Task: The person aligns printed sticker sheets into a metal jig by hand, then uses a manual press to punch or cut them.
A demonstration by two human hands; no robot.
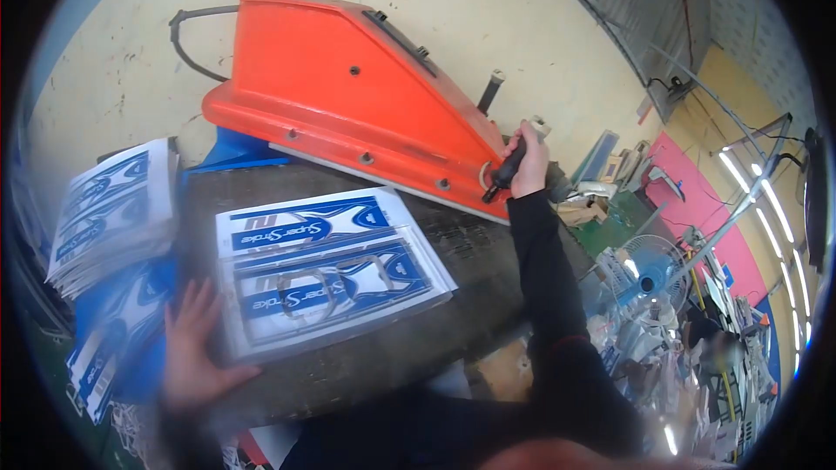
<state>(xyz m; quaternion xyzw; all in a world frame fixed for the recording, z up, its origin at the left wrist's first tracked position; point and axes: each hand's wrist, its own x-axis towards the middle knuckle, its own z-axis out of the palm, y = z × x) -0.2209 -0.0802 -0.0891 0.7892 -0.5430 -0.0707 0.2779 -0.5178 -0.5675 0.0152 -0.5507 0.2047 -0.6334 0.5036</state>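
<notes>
My left hand (193,346) lies with fingers spread on the dark table, beside the left edge of a stack of printed sheets (300,224) in blue and white marked "SuperStroke". On the near part of that stack rests a metal cutting die (333,294) with a clear plate; print shows through it. My right hand (529,165) is wrapped around the black handle (505,176) at the narrow end of a large orange press arm (322,78). The arm stands over the far side of the table, behind the sheets and apart from the die.
Another pile of printed sheets (117,209) stands left of the table, with more blue printed pieces (122,309) below it. A second black lever (492,91) rises behind the arm. A fan (649,274) and heaped goods fill the right side. A pale wall is behind.
</notes>
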